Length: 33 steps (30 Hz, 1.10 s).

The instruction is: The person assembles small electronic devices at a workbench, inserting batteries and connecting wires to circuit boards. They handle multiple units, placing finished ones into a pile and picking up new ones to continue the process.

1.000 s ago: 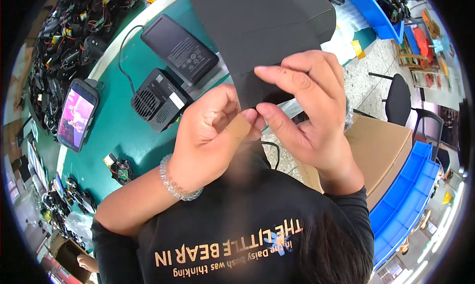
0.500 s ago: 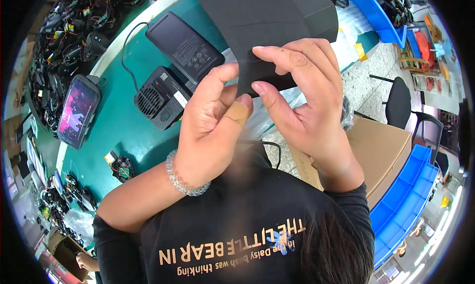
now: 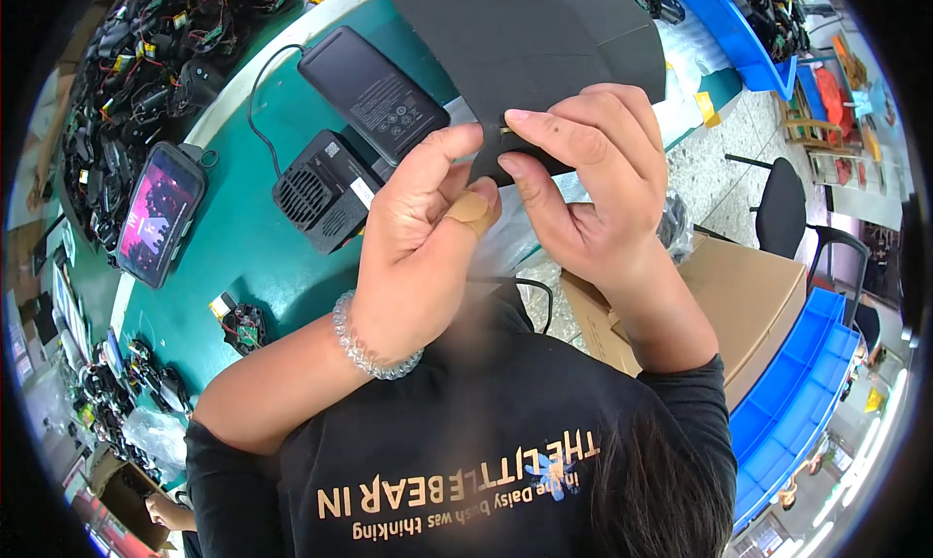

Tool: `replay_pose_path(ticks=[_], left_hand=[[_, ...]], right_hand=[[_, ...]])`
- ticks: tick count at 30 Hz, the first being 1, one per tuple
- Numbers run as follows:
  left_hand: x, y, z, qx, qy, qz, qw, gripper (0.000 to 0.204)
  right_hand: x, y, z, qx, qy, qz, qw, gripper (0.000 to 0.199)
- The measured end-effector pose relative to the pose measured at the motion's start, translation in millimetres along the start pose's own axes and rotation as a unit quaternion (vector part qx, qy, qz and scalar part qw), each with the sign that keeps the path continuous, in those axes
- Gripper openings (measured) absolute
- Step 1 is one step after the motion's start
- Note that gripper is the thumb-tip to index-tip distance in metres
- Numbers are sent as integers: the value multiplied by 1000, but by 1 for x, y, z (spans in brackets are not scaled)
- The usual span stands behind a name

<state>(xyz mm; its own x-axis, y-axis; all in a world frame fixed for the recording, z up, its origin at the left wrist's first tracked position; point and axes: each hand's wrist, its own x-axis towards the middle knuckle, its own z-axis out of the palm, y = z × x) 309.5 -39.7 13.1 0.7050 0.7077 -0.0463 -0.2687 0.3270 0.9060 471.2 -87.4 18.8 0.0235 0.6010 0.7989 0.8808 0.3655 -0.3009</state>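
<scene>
1 dark sheet (image 3: 544, 43) at the frame's upper centre, likely light and bendable, suits an edge hold; the right hand's (image 3: 607, 184) grip is spread, while whether the left hand (image 3: 413, 242) pinches cannot be told.

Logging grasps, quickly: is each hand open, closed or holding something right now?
Left hand: curled at the dark sheet; grip cannot be told.
Right hand: partly open over the sheet; whether it holds anything cannot be told.
</scene>
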Motion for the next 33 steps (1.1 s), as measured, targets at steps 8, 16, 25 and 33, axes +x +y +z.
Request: replay_pose_path(ticks=[8,16,25,33], left_hand=[[3,9,4,-1,-15,-43,999,37],[2,10,9,-29,-13,-62,998,33],[1,12,-1,-64,-38,-100,992,35],[-1,13,7,-60,-7,-108,992,35]], right_hand=[[-5,-1,0,3,8,-8,1000,27],[-10,-3,3,11,35,-13,999,22],[-19,-13,2,61,37,34,997,19],[-26,-20,-7,135,0,81,987,19]])
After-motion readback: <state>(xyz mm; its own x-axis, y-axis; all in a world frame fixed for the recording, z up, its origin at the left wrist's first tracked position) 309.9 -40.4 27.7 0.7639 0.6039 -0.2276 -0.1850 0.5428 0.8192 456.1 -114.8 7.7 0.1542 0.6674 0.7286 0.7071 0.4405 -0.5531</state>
